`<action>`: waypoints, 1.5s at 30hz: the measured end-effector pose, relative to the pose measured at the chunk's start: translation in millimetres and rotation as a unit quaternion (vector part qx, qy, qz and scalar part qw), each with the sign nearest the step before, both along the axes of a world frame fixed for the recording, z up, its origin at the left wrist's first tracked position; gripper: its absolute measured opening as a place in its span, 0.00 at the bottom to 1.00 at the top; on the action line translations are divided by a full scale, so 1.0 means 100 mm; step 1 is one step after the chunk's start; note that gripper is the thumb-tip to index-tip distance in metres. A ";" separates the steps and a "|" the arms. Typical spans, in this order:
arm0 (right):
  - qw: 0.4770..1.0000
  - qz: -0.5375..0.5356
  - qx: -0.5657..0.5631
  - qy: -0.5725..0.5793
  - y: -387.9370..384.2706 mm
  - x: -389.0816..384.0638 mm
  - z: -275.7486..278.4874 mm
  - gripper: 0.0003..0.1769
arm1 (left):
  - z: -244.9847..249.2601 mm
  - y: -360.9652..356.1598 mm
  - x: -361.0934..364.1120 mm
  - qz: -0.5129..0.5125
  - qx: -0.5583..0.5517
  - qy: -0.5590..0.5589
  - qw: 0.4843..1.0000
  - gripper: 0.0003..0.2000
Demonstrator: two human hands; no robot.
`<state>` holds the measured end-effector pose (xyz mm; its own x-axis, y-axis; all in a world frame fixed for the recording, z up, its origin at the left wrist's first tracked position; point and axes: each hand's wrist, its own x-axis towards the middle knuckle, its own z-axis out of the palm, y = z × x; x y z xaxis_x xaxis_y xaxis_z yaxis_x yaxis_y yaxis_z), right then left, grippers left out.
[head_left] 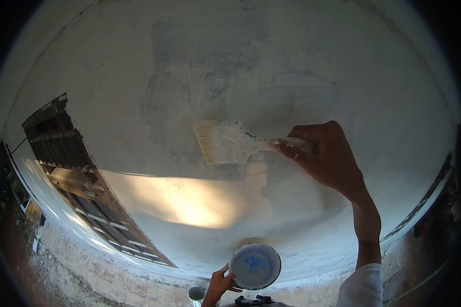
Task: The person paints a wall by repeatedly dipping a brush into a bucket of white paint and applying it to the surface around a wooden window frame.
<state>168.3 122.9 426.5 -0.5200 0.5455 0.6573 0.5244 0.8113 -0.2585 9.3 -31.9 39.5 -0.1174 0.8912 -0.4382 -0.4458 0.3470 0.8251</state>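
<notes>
My right hand is closed round the handle of a wide paintbrush, its pale bristles pointing left against the wall. White paint coats the brush head and handle. Damp greyish strokes mark the white wall above and around the bristles. Low in the view, my left hand grips the side of a round paint bucket. Inside the bucket is whitish paint with a blue patch in the middle.
A wooden window with dark shutters is set in the wall at left. Another small container stands on the ground below my left hand. Sunlight falls across the wall's lower middle. Stony ground runs along the wall's foot.
</notes>
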 end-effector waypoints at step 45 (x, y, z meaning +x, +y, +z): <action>0.974 -0.133 -0.074 0.167 0.74 2.02 -0.02 0.19 | 0.06 0.29 0.29 -0.090 -0.018 0.027 0.995 0.28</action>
